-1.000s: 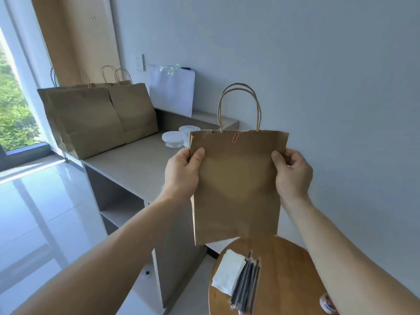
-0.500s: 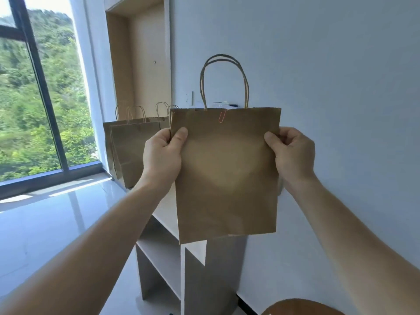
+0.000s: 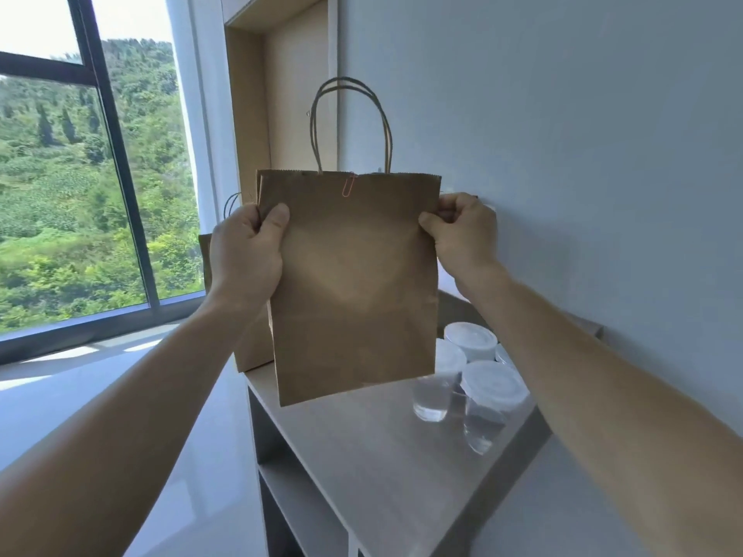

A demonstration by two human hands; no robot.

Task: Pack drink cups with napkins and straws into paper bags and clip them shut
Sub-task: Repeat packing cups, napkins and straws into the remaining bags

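A brown paper bag [image 3: 354, 283] with twisted handles hangs upright in the air above a grey shelf unit [image 3: 386, 448]. A red paper clip [image 3: 349, 184] sits on its closed top edge. My left hand [image 3: 245, 251] grips the bag's left side, thumb on the front. My right hand [image 3: 462, 231] pinches the right side. Clear lidded drink cups [image 3: 488, 400] stand on the shelf top just right of the bag, partly hidden behind it.
More brown bags [image 3: 251, 347] stand on the shelf top behind the held bag, mostly hidden. A grey wall runs along the right. A large window [image 3: 80, 186] fills the left, with pale floor below. Open compartments show under the shelf top.
My view has swung along the shelf; the round table with napkins and straws has left the frame and the cups have come into view. Both hands keep the same hold on the bag.
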